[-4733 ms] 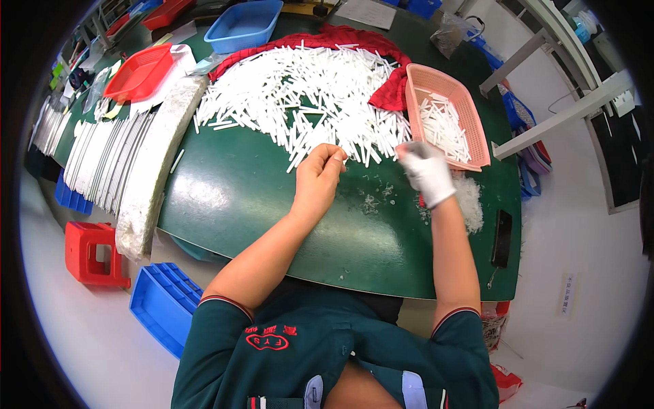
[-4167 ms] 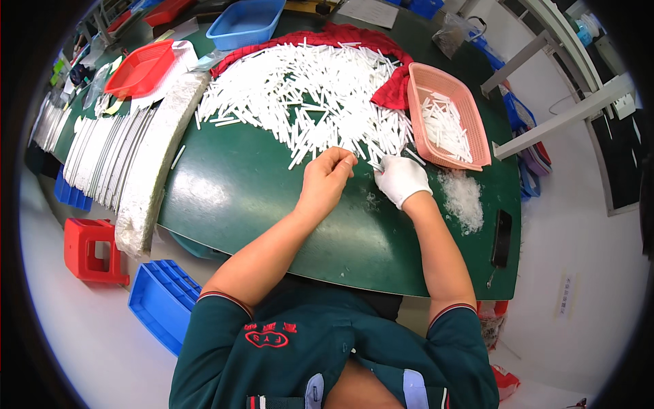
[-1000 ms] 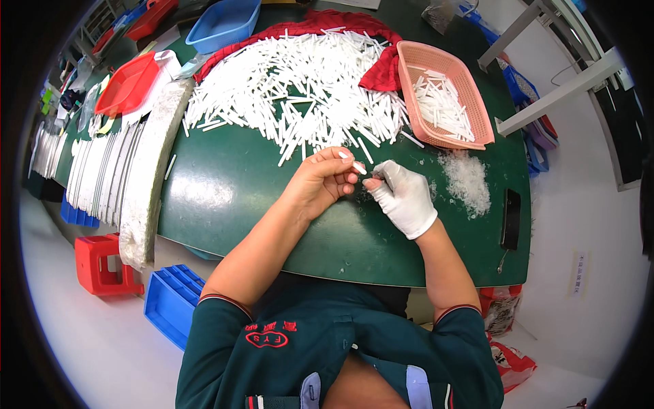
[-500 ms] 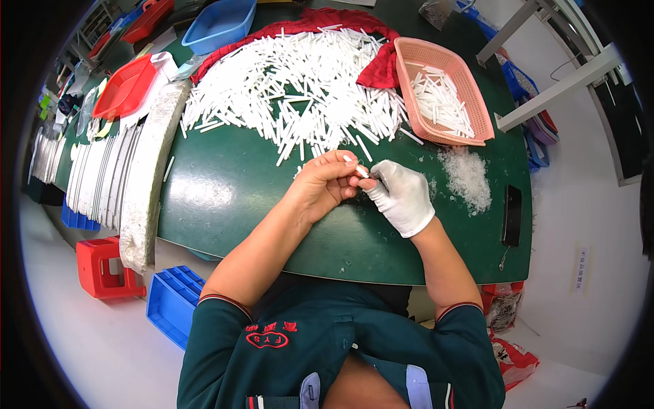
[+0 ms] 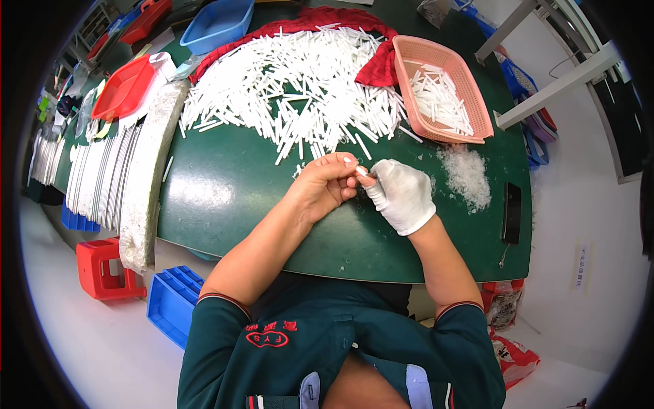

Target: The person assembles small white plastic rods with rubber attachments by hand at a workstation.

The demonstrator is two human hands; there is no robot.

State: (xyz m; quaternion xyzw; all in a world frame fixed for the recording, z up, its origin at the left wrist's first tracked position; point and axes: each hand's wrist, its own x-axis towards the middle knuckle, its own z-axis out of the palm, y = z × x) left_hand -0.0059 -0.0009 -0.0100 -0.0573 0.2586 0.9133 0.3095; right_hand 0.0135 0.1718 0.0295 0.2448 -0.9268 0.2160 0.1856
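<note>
Over the near part of the green table, my bare left hand (image 5: 319,187) pinches a short white stick (image 5: 361,170) between thumb and fingers. My right hand (image 5: 405,199), in a white glove with the thumb tip bare, is closed at the stick's right end. Something small and dark shows at its fingertips, too small to name. Just beyond my hands spreads a large heap of similar white sticks (image 5: 262,85), lying loose in all directions. To its right, a pink basket (image 5: 480,102) holds more of them. Clear-white shavings (image 5: 469,178) lie in a pile right of my gloved hand.
A black phone (image 5: 511,213) lies at the table's right edge. Red cloth (image 5: 378,67) borders the heap. A blue tray (image 5: 218,27) and a red tray (image 5: 122,87) stand at the far left. A long whitish block (image 5: 153,157) runs along the left side, beside stacked thin panels (image 5: 99,170).
My right hand has shifted and turned very slightly at the stick's end. The left hand keeps its pinch almost unmoved.
</note>
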